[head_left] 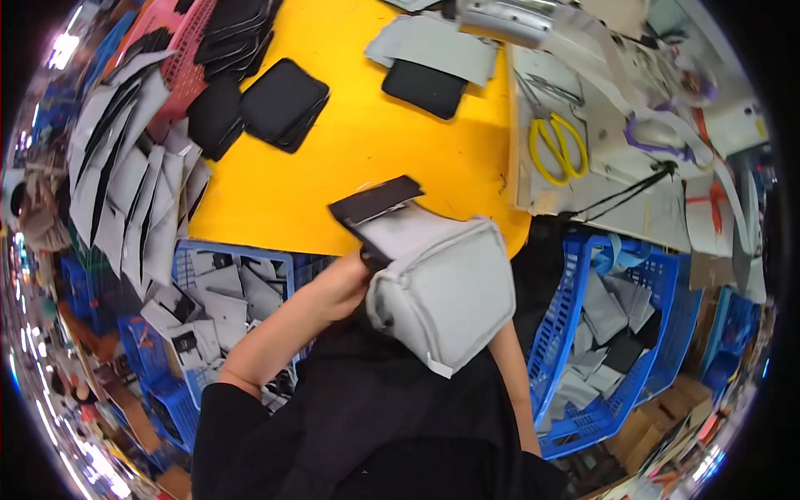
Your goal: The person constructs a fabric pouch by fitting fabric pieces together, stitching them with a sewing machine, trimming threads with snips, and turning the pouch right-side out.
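A boxy grey fabric pouch (462, 287) with raised seams and a small white tag is held up in front of my body. Its black-edged flap (379, 202) sticks out toward the yellow table. My left hand (352, 285) grips the pouch at its left edge, with the fingers partly hidden by the cloth. Behind the pouch, my right hand is out of sight; only the right forearm shows below it, so I cannot tell how its fingers are placed.
Black panels (285, 104) and grey pieces (442, 46) lie on the yellow table (333, 158). Yellow-handled scissors (558, 150) rest by the sewing machine (508, 18) at right. Grey pieces hang at left. Blue baskets (546, 358) of pieces flank me.
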`<state>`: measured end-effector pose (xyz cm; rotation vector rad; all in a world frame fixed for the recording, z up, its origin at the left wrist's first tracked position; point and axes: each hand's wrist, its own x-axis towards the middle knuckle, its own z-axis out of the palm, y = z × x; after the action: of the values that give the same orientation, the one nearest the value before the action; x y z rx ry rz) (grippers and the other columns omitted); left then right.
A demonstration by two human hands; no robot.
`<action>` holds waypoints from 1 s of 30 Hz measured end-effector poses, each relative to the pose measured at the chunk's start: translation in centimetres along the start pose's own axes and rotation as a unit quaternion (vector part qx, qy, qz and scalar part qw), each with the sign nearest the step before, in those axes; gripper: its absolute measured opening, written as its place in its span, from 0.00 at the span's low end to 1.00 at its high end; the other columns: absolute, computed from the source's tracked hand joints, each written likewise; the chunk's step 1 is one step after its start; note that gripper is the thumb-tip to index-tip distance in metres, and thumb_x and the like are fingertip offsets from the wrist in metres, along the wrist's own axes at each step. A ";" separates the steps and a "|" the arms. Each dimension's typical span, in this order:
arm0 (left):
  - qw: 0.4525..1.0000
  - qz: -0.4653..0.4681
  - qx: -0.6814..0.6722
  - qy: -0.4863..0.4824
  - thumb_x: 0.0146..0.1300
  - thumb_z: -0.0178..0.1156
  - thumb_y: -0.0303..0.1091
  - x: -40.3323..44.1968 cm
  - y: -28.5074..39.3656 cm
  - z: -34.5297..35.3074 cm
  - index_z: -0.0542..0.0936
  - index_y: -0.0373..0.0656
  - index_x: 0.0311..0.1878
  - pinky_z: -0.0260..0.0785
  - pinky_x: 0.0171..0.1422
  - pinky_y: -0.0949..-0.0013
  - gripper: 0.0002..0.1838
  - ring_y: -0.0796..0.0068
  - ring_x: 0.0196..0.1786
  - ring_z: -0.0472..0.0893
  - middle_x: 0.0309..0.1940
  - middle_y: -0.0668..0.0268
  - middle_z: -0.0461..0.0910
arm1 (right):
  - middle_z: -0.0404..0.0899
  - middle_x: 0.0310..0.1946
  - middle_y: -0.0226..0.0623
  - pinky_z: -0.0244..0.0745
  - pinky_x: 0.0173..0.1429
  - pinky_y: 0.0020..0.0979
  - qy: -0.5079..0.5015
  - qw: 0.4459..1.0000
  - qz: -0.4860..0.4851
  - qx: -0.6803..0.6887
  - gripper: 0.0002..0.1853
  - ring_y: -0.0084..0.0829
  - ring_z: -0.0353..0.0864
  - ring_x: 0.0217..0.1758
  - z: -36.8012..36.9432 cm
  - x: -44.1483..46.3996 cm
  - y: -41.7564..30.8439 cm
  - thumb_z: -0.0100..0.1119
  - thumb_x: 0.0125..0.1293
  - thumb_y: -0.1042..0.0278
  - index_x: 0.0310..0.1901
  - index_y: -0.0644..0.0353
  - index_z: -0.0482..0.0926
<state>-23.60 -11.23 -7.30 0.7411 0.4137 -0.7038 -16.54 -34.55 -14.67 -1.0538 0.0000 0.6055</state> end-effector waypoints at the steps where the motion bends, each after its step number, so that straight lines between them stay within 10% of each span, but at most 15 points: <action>1: 0.997 0.044 -0.043 -0.045 0.73 0.56 0.44 -1.5 1.6 0.6 0.67 0.39 0.71 0.68 0.68 0.62 0.29 0.65 0.65 0.75 0.66 0.58 0.74 | 0.76 0.28 0.26 0.70 0.37 0.26 -0.011 0.999 0.028 0.015 0.04 0.19 0.73 0.33 0.0 -0.6 -0.6 0.57 0.69 0.76 0.35 0.65 0.78; 7: 0.985 0.104 -0.104 -0.086 0.66 0.64 0.41 -5.3 5.4 5.9 0.68 0.38 0.70 0.67 0.68 0.63 0.32 0.66 0.63 0.76 0.63 0.59 0.76 | 0.78 0.29 0.30 0.70 0.36 0.26 0.071 0.992 -0.035 -0.096 0.04 0.20 0.75 0.33 -0.1 -0.7 -4.7 0.59 0.68 0.76 0.37 0.66 0.81; 10: 0.983 0.032 0.178 0.010 0.60 0.70 0.37 -5.8 6.9 6.4 0.67 0.38 0.71 0.64 0.71 0.59 0.37 0.65 0.63 0.76 0.64 0.60 0.76 | 0.78 0.27 0.32 0.70 0.35 0.26 0.093 0.930 -0.186 -0.302 0.05 0.21 0.76 0.31 1.6 -0.9 -7.9 0.59 0.67 0.75 0.37 0.67 0.81; 14: 0.975 0.063 0.211 0.012 0.56 0.72 0.33 -6.4 5.9 5.7 0.66 0.38 0.72 0.63 0.72 0.57 0.41 0.63 0.66 0.75 0.65 0.60 0.75 | 0.75 0.22 0.34 0.70 0.32 0.27 0.074 0.862 -0.272 -0.420 0.07 0.25 0.76 0.26 3.2 -1.3 -9.8 0.58 0.68 0.74 0.34 0.67 0.81; 18: 0.988 0.142 -0.026 -0.055 0.56 0.70 0.28 -5.3 2.2 5.5 0.66 0.38 0.72 0.64 0.72 0.58 0.39 0.62 0.68 0.74 0.67 0.59 0.74 | 0.76 0.23 0.36 0.70 0.31 0.27 0.069 0.833 -0.336 -0.435 0.05 0.28 0.77 0.25 2.8 -0.6 -7.6 0.59 0.67 0.74 0.35 0.65 0.81; 21: 0.971 0.111 -0.154 -0.142 0.62 0.68 0.31 -4.5 -0.5 5.6 0.68 0.37 0.70 0.62 0.74 0.59 0.34 0.63 0.69 0.73 0.65 0.57 0.75 | 0.79 0.26 0.39 0.72 0.34 0.27 0.082 0.845 -0.333 -0.410 0.04 0.30 0.80 0.28 2.5 0.1 -3.3 0.60 0.66 0.74 0.38 0.65 0.81; 24: 0.947 0.104 -0.235 -0.192 0.67 0.62 0.35 -2.5 -1.1 3.1 0.70 0.35 0.69 0.63 0.75 0.57 0.29 0.62 0.69 0.73 0.65 0.57 0.76 | 0.81 0.31 0.43 0.75 0.38 0.30 0.100 0.978 -0.061 -0.171 0.05 0.35 0.83 0.33 1.7 2.9 -1.3 0.60 0.66 0.73 0.40 0.64 0.81; 27: 0.966 0.194 -0.158 -0.072 0.73 0.55 0.39 -2.4 3.4 1.3 0.73 0.35 0.66 0.64 0.74 0.58 0.23 0.64 0.67 0.75 0.62 0.59 0.78 | 0.82 0.35 0.45 0.77 0.42 0.33 0.026 0.825 -0.257 -0.503 0.07 0.41 0.84 0.38 5.0 1.2 -11.1 0.61 0.68 0.69 0.40 0.64 0.80; 30: 0.971 0.198 -0.135 0.023 0.75 0.52 0.38 -1.2 5.2 -1.2 0.75 0.35 0.64 0.66 0.72 0.62 0.21 0.67 0.64 0.77 0.60 0.60 0.80 | 0.82 0.36 0.46 0.77 0.47 0.37 0.158 0.714 -0.336 -0.593 0.08 0.43 0.83 0.41 2.4 4.8 -16.8 0.57 0.70 0.71 0.46 0.65 0.80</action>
<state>-20.82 -7.10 -4.99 0.5593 0.3801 -0.2476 -5.30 -36.19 -1.12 -2.2524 -0.5225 -0.3842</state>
